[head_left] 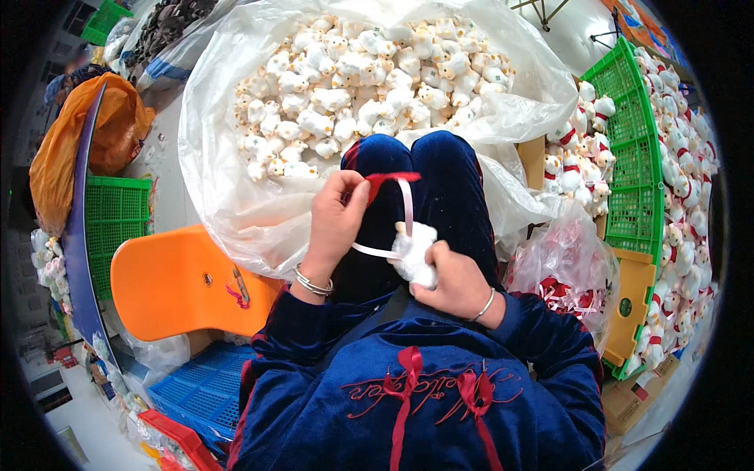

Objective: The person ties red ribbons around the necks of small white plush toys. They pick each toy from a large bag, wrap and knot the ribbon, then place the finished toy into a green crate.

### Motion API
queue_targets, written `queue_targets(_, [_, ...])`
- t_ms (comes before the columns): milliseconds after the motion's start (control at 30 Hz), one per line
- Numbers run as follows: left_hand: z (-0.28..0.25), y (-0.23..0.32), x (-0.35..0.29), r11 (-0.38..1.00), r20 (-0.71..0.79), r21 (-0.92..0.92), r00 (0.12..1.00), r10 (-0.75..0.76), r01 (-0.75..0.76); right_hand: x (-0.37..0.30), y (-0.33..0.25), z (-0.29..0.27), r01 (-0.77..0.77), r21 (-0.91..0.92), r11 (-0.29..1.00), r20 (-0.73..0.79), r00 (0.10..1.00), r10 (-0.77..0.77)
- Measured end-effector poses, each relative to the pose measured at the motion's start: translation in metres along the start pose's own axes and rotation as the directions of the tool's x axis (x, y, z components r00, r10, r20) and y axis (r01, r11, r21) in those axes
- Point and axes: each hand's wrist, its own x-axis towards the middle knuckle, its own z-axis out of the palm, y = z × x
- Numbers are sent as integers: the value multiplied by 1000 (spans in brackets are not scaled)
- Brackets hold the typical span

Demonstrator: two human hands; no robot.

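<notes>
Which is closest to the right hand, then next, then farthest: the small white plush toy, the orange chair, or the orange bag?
Seen from the head camera, from the right hand:
1. Small white plush toy, held in that hand over the lap.
2. Orange chair, off to the left.
3. Orange bag, far left and farther up.

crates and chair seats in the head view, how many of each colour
green plastic crates: 3 (right, left, top left corner)
blue plastic crate: 1
red plastic crate: 1
orange chair seats: 2 (left, and right under the green crate)
total: 7
</notes>
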Motion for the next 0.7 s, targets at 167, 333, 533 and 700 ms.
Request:
queue_targets(167, [-23,-1,4,956,119,-125,961,-251,265,7,6,-18,74,389,918,-176,984,-4])
queue_targets(333, [-25,-6,0,908,88,-269,947,-309,321,9,12,-23,145,479,866,-202,978,-52])
queue_targets(533, [-21,8,-1,905,46,-370,977,-209,211,10,6,-35,111,493,863,-169,985,-30])
queue_targets(700, [0,38,-14,970,155,-191,980,-123,152,13,15,-29,273,390,879,-247,951,-186])
